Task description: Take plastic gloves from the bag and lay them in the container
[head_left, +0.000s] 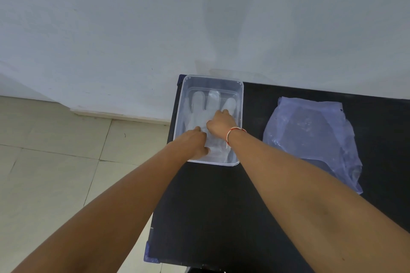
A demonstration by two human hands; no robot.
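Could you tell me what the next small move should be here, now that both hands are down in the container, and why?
Probably lift both hands out and send one to the bag. A plastic glove already lies flat in the clear container, fingers spread toward the wall, with the left hand and right hand resting on its palm and cuff. The bag lies apart on the black table.

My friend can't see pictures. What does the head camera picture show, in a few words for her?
Two bare hands, left hand and right hand, press a clear plastic glove flat inside a clear rectangular plastic container on a black table. To the right lies a crumpled bluish plastic bag; a pale wall stands behind.
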